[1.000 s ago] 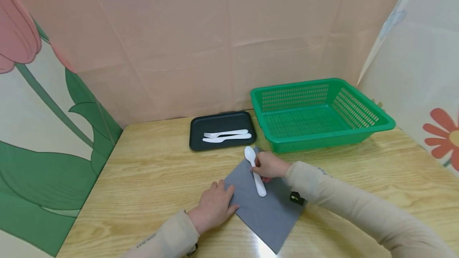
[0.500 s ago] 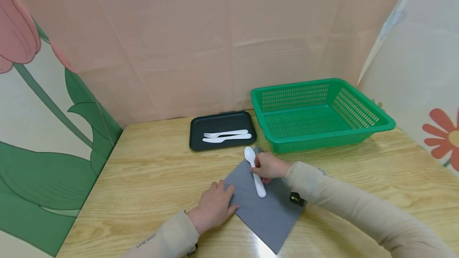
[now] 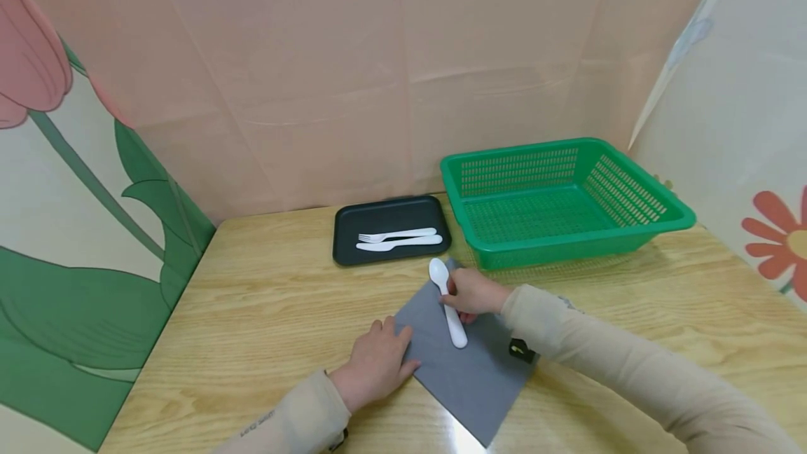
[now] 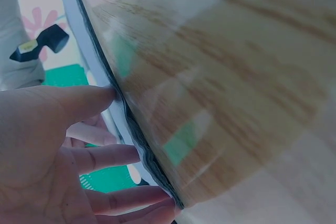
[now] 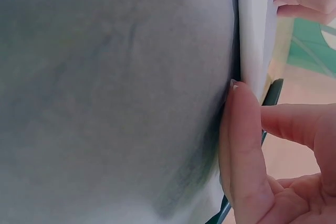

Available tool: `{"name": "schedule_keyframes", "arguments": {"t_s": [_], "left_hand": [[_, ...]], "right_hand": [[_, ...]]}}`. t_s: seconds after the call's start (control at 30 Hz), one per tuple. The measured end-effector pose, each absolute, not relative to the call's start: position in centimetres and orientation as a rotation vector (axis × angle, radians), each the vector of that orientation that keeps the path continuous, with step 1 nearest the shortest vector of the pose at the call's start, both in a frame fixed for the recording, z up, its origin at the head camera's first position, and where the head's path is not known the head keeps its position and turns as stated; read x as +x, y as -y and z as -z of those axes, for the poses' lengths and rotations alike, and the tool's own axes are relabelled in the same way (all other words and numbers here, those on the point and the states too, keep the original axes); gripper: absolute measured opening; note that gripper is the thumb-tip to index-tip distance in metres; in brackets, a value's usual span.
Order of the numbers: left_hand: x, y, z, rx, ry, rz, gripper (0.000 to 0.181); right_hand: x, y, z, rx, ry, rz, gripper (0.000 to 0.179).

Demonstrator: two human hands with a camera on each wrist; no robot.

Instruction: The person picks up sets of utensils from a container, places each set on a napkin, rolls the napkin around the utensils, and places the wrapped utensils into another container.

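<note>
A white plastic spoon (image 3: 457,328) lies over a grey cloth napkin (image 3: 482,384), its bowl toward the tray. My right hand (image 3: 478,291) pinches the spoon around the middle. In the right wrist view the spoon's handle (image 5: 253,24) sticks out past the thumb and fingers, close over the napkin. My left hand (image 3: 376,363) rests at the napkin's left edge with its fingers spread. From the left wrist, the fingertips of that hand (image 4: 37,150) touch the napkin's layered edge (image 4: 137,137).
Behind the napkin, a black tray (image 3: 359,216) bears a white fork (image 3: 403,234) and a white knife (image 3: 403,242). A green plastic basket (image 3: 567,240) stands to its right, near the back wall. Bare wooden tabletop (image 3: 271,314) shows on the left.
</note>
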State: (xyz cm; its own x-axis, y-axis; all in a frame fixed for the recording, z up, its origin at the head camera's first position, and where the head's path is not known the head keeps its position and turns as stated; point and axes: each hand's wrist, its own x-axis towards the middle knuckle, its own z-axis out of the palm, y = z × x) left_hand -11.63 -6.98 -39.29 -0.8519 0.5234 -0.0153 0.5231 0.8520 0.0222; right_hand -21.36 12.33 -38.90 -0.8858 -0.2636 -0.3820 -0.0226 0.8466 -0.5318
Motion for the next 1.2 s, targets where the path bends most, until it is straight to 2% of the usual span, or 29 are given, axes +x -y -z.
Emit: {"name": "schedule_keyframes", "arguments": {"t_s": [0.7,1.2], "left_hand": [[-11.7,6.9,39.5,0.828,-2.987,-0.026,0.038],[-11.4,7.0,39.4,0.854,-3.041,0.0,0.039]], "right_hand": [[-21.9,-12.4,37.8,-0.315,-2.633,0.61,0.017],[-22.7,-10.9,35.6,-0.701,-2.851,0.498,0.014]]}}
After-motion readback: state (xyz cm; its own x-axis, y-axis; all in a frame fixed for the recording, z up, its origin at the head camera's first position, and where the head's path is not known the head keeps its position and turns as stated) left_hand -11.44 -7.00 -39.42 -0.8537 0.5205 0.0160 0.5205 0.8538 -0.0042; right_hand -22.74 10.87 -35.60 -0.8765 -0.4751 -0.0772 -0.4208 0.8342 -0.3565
